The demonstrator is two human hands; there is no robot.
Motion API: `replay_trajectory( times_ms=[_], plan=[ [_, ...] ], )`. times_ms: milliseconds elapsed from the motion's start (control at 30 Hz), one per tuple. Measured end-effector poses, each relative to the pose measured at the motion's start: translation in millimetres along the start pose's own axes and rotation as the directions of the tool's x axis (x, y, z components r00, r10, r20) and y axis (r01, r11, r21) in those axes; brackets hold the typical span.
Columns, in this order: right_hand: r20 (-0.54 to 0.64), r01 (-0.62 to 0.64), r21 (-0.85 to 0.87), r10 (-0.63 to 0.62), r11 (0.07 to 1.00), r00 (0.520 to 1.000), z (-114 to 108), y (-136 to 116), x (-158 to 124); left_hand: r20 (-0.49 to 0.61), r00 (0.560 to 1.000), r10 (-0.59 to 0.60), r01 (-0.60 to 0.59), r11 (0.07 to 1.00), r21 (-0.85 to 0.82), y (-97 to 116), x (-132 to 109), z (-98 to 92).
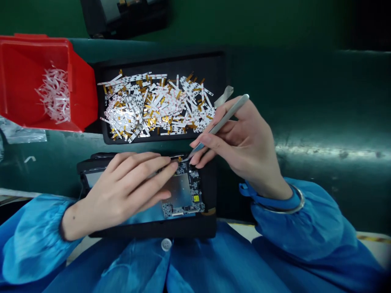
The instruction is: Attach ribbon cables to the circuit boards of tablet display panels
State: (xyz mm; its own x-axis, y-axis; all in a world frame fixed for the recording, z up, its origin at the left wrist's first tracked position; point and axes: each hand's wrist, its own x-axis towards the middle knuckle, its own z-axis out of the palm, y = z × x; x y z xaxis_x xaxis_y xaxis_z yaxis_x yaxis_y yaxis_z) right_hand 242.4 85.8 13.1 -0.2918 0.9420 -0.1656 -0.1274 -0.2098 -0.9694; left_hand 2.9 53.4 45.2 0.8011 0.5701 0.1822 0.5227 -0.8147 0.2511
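My right hand [249,144] is closed around metal tweezers [229,114]. Their tips reach down to a small orange flex cable [180,159] at the upper edge of an opened electronic device, next to its circuit board [194,183]. Stretched over the device, my left hand [125,191] has its fingers extended, fingertips resting near that same cable. Its palm covers much of the device's left side. A metal plate [180,189] and a yellow square [196,198] show on the board. Underneath lies a black holder [152,231].
Beyond my hands stands a black tray [210,65] heaped with white strips with orange ends [165,101]. Left of it, a red bin [82,89] holds thin white scraps [56,95]. Clear plastic bags [23,132] lie at far left, and a black object [134,20] at the back.
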Motion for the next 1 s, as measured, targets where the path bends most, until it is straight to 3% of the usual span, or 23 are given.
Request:
replay_trajectory(
  times_ms=[333,600,1000],
  plan=[
    [-0.017,0.022,-0.005,-0.022,1.000,1.000,2,1,-2,0.026,0.999,0.019,-0.021,0.998,0.061,7,-6,5.7],
    [-0.065,0.136,-0.071,-0.140,0.988,0.988,9,-4,-5,0.004,1.000,-0.025,0.025,0.999,0.036,8,-5,9.9],
    [-0.044,0.120,0.001,-0.120,0.993,0.992,5,5,-3,0.010,0.999,-0.036,0.035,0.998,0.060,8,-6,12.9]
  ],
)
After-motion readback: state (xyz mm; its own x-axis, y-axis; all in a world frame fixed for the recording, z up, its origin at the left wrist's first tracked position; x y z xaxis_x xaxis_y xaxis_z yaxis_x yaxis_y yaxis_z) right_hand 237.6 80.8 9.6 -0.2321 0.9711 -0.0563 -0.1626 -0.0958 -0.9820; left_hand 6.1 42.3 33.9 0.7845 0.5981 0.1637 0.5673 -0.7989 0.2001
